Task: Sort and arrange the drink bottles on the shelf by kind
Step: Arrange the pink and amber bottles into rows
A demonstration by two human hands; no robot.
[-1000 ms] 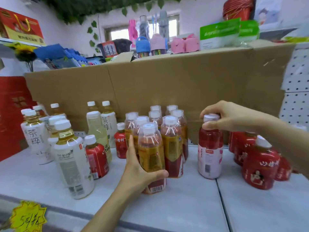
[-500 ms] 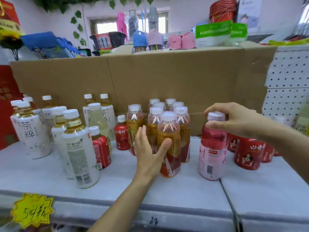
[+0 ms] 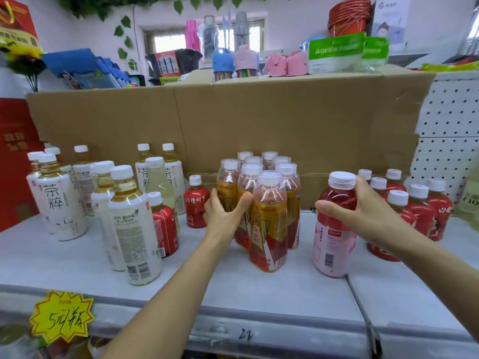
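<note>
White shelf [image 3: 259,288] boards carry the drinks, and a brown cardboard sheet [image 3: 233,125] stands along the back edge. Near the middle of the shelf stands a tight group of amber bottles [image 3: 269,221] with red and gold labels. The left hand [image 3: 223,216] presses against the left side of this group, with the fingers flat on the bottles and the thumb spread over the front one. Just right of the group stands the pink-label bottle [image 3: 334,229] with red drink, close to the seam between two boards. The right hand [image 3: 363,211] wraps around its upper part, below the white cap, thumb in front and fingers behind. Behind this hand, toward the right edge, small red bottles [image 3: 425,211] stand together. Toward the left edge stand white-label tea bottles [image 3: 134,224], and two more small red bottles are mixed among them. A yellow price tag [image 3: 62,317] hangs on the front edge at the left.
</note>
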